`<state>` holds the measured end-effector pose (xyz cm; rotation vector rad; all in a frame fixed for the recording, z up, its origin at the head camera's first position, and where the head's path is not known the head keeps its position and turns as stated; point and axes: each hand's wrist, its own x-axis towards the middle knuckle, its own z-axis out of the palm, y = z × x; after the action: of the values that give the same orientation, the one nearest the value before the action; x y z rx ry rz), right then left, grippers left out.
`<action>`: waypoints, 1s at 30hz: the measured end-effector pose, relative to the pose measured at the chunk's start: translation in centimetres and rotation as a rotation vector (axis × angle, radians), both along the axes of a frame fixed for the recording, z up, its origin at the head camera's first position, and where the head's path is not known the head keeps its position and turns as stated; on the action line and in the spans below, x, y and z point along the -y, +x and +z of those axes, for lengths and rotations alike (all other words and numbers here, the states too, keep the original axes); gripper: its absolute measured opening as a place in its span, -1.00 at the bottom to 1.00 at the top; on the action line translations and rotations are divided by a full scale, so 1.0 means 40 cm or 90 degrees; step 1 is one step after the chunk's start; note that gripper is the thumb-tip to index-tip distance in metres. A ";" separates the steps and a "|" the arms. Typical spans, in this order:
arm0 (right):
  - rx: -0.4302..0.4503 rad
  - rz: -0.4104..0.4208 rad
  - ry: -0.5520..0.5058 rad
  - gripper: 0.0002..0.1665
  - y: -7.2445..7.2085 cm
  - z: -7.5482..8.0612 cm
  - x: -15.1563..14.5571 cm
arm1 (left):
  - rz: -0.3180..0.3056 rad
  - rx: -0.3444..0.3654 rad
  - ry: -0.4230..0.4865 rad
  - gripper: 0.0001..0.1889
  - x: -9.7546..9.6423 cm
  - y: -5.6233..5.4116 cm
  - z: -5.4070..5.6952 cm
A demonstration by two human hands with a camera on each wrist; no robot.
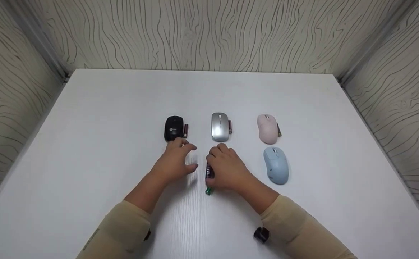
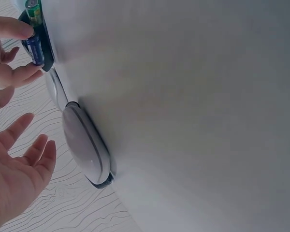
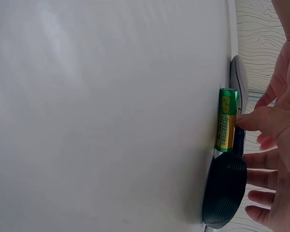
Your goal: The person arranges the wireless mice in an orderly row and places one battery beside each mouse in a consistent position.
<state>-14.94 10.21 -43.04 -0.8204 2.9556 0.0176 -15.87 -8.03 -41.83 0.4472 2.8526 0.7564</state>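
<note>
My right hand [image 1: 227, 167] pinches a blue battery [image 2: 35, 48] end to end between thumb and a fingertip. A green-and-gold GP battery [image 3: 226, 120] lies just nearer than my thumb. Right beside these batteries is a dark mouse with ribbed sides [image 3: 225, 191], hidden under the hand in the head view. My left hand [image 1: 175, 160] is spread, thumb apart from the fingers, holding nothing. Its fingertips overlap the near end of a black mouse [image 1: 173, 127] in the head view. A small dark red battery [image 1: 185, 130] lies at that mouse's right side.
A silver mouse [image 1: 220, 126] with a dark red battery [image 1: 230, 126] and a pink mouse [image 1: 267, 128] with a battery [image 1: 279, 130] form the back row. A light blue mouse [image 1: 276, 165] stands right of my right hand. Patterned walls enclose the white table [image 1: 105, 108].
</note>
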 end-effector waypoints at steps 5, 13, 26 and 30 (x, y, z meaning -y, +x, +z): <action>0.004 0.004 -0.021 -0.30 -0.002 0.009 -0.006 | -0.007 -0.001 0.021 -0.50 -0.002 -0.001 -0.004; 0.023 -0.018 -0.047 -0.30 -0.009 0.032 -0.023 | -0.005 0.002 0.063 -0.53 -0.012 0.001 0.000; 0.012 -0.066 -0.086 -0.36 -0.037 0.063 -0.091 | 0.044 0.010 0.188 -0.56 -0.065 -0.005 0.011; 0.018 -0.079 -0.088 -0.36 -0.047 0.068 -0.115 | 0.038 0.013 0.198 -0.56 -0.086 -0.009 0.012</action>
<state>-16.81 14.81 -40.30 -0.6429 3.0021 -0.2067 -16.22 -4.61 -41.33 0.3907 2.7456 1.2163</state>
